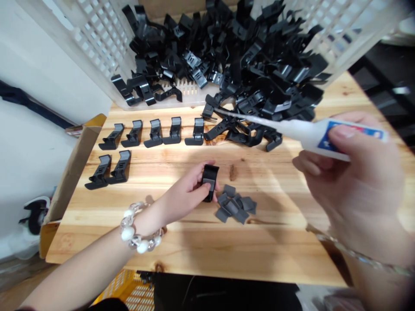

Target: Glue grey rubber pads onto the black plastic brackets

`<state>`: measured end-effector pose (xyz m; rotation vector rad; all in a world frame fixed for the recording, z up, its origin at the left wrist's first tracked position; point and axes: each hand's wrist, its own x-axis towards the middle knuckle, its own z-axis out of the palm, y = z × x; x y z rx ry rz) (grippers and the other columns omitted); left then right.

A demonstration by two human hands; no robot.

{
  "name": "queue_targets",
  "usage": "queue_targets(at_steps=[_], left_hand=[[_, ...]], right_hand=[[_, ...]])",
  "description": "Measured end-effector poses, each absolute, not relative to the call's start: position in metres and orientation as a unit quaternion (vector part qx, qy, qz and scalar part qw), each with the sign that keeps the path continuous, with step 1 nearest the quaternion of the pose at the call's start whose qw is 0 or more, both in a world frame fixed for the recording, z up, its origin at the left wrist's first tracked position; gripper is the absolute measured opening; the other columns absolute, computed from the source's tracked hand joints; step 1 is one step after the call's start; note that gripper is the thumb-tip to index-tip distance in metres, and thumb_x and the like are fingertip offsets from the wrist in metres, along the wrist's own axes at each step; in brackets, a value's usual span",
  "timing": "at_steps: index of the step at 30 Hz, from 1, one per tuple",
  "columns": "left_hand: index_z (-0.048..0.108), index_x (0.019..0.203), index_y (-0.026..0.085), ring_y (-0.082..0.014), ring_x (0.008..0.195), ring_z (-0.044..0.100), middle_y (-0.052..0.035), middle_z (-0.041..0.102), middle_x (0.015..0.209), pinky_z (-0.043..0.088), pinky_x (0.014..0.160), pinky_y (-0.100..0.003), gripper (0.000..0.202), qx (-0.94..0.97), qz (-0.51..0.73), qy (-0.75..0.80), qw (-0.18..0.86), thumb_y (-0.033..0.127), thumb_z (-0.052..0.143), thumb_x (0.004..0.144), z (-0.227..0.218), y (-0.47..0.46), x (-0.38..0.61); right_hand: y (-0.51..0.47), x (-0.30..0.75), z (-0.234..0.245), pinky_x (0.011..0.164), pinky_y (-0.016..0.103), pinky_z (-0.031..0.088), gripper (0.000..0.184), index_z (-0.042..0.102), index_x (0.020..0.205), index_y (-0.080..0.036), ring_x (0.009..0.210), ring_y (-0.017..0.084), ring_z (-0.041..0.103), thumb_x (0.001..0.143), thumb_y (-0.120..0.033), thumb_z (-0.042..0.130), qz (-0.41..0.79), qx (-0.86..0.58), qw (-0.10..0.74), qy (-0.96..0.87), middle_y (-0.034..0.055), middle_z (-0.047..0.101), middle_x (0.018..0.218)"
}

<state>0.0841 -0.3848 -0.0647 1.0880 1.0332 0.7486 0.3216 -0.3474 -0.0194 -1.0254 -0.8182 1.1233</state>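
Observation:
Between the thumb and fingers of my left hand (188, 190) is a black plastic clip (211, 173); the thumb presses on a grey patch on it. My right hand (353, 172) is wrapped round a white glue bottle (311, 134) with a blue label. Its long thin nozzle points left, over the heap of black clips. Just right of my left hand lies a small pile of grey pads (236, 205). To the left, several black clips with grey pads (175, 130) stand in two rows on the wooden table (259, 255).
A white plastic basket (87, 52) on its side at the back spills a big heap of black clips (233, 65) onto the table. A cardboard box (69, 172) stands by the left edge. Below the front edge is a yellow crate (121, 287).

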Motion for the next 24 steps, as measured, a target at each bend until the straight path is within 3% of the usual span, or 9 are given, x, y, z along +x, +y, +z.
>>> queue_targets(at_steps=[4,7,12,17,24], left_hand=[[0.043,0.132,0.016,-0.0157,0.072,0.065,-0.0015,0.065,0.087,0.053,0.078,-0.035,0.05,0.468,0.324,0.459,0.682,0.018,0.057,0.085,-0.064,-0.384,0.084],[0.043,0.131,0.015,-0.0149,0.071,0.065,-0.0007,0.065,0.086,0.053,0.075,-0.032,0.049,0.462,0.317,0.459,0.689,0.018,0.057,0.084,-0.063,-0.383,0.083],[0.039,0.135,0.01,-0.0155,0.072,0.066,-0.0011,0.067,0.082,0.053,0.075,-0.032,0.054,0.459,0.291,0.483,0.686,0.018,0.057,0.085,-0.061,-0.381,0.084],[0.034,0.14,0.008,-0.0172,0.074,0.068,-0.0005,0.066,0.075,0.053,0.075,-0.031,0.058,0.47,0.263,0.487,0.687,0.015,0.053,0.086,-0.06,-0.379,0.083],[0.032,0.141,0.008,-0.0174,0.073,0.068,-0.001,0.066,0.075,0.054,0.073,-0.031,0.058,0.47,0.24,0.484,0.698,0.012,0.051,0.086,-0.061,-0.377,0.081]], right_hand=[[-0.347,0.325,-0.019,0.04,0.025,0.01,0.013,0.06,0.066,-0.019,0.043,0.005,0.022,0.066,-0.009,0.069,0.529,-0.429,0.643,-0.351,-0.0071,0.033,0.049],[-0.347,0.326,-0.018,0.036,0.024,0.01,0.009,0.065,0.068,-0.019,0.039,0.006,0.026,0.064,-0.011,0.065,0.515,-0.435,0.643,-0.363,-0.0059,0.035,0.046],[-0.35,0.32,-0.024,0.03,0.019,0.019,0.012,0.066,0.063,-0.019,0.036,0.006,0.037,0.056,-0.009,0.066,0.51,-0.439,0.629,-0.389,-0.0036,0.049,0.05],[-0.358,0.317,-0.031,0.029,0.017,0.032,0.021,0.068,0.07,-0.023,0.038,0.007,0.045,0.06,-0.006,0.072,0.496,-0.465,0.596,-0.427,-0.0056,0.054,0.053],[-0.362,0.317,-0.033,0.031,0.015,0.036,0.02,0.067,0.072,-0.023,0.041,0.007,0.05,0.062,-0.01,0.077,0.462,-0.479,0.59,-0.457,-0.0051,0.059,0.058]])
